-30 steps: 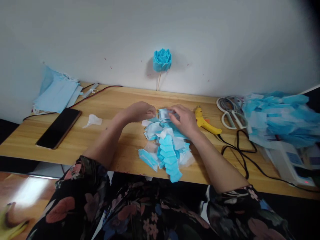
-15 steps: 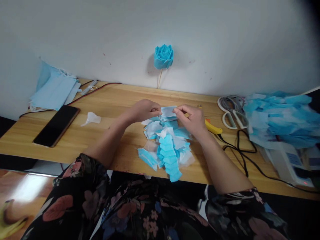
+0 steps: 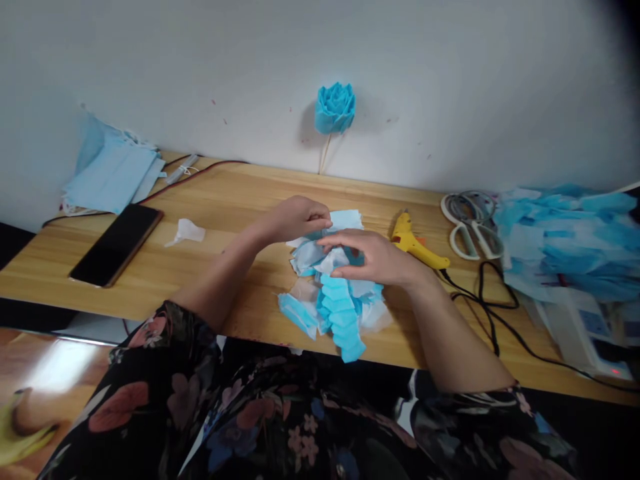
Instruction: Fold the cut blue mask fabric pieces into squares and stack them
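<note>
A light blue folded piece of mask fabric (image 3: 347,219) lies flat at the top of a loose pile of cut pieces. My left hand (image 3: 301,219) pinches its left end between thumb and fingers. Just below, my right hand (image 3: 367,257) reaches over the pile with thumb and fingers apart, and it covers some of the pieces. Whether its fingertips touch the fabric, I cannot tell. From the pile toward the table's front edge hangs a blue strip with a zigzag edge (image 3: 343,313). A small blue-and-white folded piece (image 3: 299,313) lies left of it.
A blue fabric flower on a stick (image 3: 335,110) stands by the wall. To the right are a yellow glue gun (image 3: 417,247), scissors (image 3: 473,239) and a heap of blue scraps (image 3: 570,240). A phone (image 3: 117,245) and face masks (image 3: 110,177) lie left.
My right hand has let go of the fabric piece's right end and moved down and left over the pile, opening its fingers. My left hand stays near the piece's left end.
</note>
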{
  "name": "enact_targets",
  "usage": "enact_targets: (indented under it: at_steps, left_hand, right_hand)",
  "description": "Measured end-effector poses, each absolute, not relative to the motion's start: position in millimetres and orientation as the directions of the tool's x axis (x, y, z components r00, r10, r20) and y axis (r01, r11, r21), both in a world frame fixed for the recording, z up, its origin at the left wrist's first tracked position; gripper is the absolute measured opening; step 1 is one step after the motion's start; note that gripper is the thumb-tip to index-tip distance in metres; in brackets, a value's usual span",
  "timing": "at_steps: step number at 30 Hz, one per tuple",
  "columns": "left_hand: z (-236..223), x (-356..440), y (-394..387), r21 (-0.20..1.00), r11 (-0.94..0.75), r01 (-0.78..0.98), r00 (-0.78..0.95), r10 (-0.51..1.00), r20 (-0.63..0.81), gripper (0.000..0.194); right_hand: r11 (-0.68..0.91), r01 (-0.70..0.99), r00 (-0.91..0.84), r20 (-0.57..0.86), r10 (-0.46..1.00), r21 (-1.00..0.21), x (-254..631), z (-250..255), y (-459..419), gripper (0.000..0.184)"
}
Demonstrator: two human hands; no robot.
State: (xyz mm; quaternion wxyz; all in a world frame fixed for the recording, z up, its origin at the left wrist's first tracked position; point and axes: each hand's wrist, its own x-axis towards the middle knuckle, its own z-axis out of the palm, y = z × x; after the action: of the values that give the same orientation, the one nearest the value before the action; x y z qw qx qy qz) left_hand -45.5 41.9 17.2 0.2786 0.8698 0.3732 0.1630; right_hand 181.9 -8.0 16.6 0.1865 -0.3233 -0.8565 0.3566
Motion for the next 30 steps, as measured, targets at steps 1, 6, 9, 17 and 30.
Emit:
enact_targets:
  at_steps: [1, 6, 9, 17, 30]
  left_hand:
    - [17, -45, 42, 0.634, -0.555, 0.539, 0.663, 0.743, 0.087, 0.030]
    - [19, -42, 38, 0.810, -0.469, 0.352, 0.634, 0.756, 0.162, 0.036]
    - [19, -39, 34, 0.901, -0.395, 0.178, 0.593, 0.774, 0.222, 0.044]
    - [15, -30, 28, 0.972, -0.235, 0.015, 0.579, 0.795, 0.183, 0.050]
    - [10, -19, 21, 0.949, -0.238, 0.207, 0.528, 0.844, 0.096, 0.029]
  right_hand:
    - [0.521, 0.432, -0.717, 0.070, 0.693, -0.736, 182, 16, -8, 0.037]
    - [0.366, 0.347, -0.528, 0.143, 0.837, -0.863, 187, 9, -2, 0.028]
    - [0.275, 0.137, -0.327, 0.219, 0.919, -0.951, 190, 6, 4, 0.039]
    - [0.202, -0.024, -0.023, 0.203, 0.979, -0.979, 185, 4, 10, 0.047]
    - [0.280, 0.150, -0.010, 0.282, 0.960, -0.948, 178, -14, 9, 0.036]
